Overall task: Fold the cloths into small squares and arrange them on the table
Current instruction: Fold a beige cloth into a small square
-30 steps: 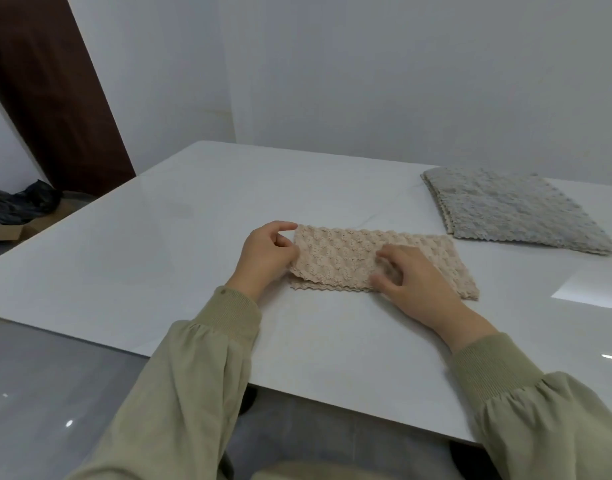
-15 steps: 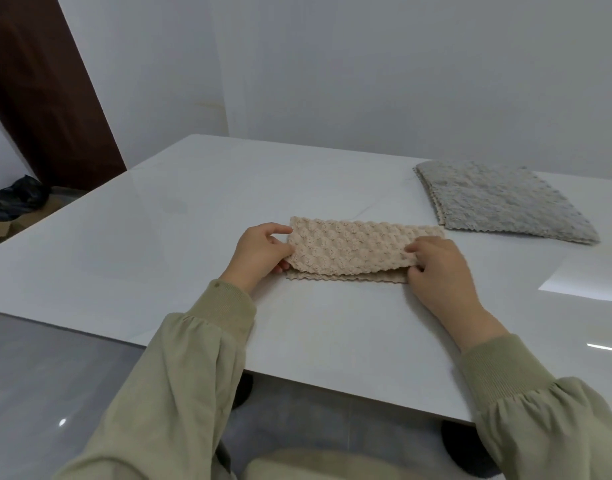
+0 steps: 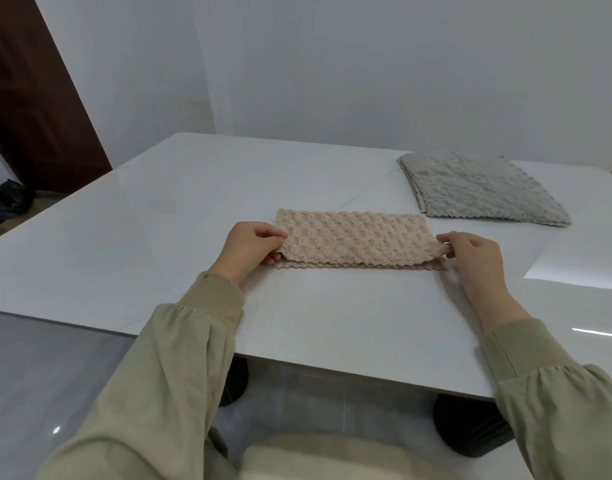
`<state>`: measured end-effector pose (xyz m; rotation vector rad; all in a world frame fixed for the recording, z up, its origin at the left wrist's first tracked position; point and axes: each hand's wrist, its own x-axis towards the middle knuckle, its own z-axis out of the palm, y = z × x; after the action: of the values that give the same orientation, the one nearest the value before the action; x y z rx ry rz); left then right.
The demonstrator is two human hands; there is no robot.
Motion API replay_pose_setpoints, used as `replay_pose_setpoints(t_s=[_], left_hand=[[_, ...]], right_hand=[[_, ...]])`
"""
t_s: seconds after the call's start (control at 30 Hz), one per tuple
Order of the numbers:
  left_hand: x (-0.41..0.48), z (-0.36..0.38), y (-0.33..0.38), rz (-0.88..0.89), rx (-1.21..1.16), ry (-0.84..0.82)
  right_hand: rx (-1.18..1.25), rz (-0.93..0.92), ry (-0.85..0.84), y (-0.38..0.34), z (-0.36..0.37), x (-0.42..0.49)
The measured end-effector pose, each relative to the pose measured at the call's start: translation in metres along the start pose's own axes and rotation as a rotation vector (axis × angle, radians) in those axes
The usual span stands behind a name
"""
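since the right hand (image 3: 472, 259) slid outward, its fingers (image 3: 454, 238) and the left hand (image 3: 249, 249) pinch the beige cloth (image 3: 356, 240).

Beige cloth (image 3: 356, 240) folded lengthwise; grey cloth (image 3: 477, 188) flat behind it.

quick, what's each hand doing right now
Left hand: pinching the beige cloth's left end.
Right hand: pinching its right end.

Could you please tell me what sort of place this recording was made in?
Likely a sparsely furnished room in a home or office: a glossy white table stands against bare white walls, over a grey tiled floor, with a dark wooden door behind.
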<state>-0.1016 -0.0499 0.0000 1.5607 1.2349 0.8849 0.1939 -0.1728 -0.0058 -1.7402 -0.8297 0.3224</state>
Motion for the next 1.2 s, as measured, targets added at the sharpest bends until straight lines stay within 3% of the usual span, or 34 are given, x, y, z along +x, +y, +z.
replay_pose_setpoints(t_s=[0.1,0.27,0.4,0.6,0.93,1.0,1.1,1.2], left_hand=[[-0.001,-0.001,0.002,-0.008,-0.055,0.023],[-0.005,-0.005,0.003,0.009,-0.047,0.017],[-0.007,-0.006,0.002,0.031,0.056,-0.009],[-0.009,-0.008,0.003,0.041,0.011,0.018],[-0.008,-0.002,-0.004,0.155,0.357,-0.103],[-0.008,0.003,-0.004,0.205,0.485,0.010],[-0.006,0.018,0.008,0.380,0.620,0.170],[0.006,0.047,0.026,0.512,0.685,0.039]], right_hand=[[-0.011,-0.041,-0.048,0.002,0.003,-0.001],[0.002,-0.046,0.093,0.004,0.003,0.007],[-0.085,-0.062,0.102,0.013,0.004,0.008],[-0.137,-0.125,0.200,0.010,0.005,0.009],[-0.530,-0.084,0.159,0.014,0.008,0.011],[-0.659,-0.179,0.199,0.014,0.011,0.011],[-0.605,-0.444,0.230,0.008,0.022,0.008],[-0.514,-0.604,0.121,-0.008,0.039,0.005]])
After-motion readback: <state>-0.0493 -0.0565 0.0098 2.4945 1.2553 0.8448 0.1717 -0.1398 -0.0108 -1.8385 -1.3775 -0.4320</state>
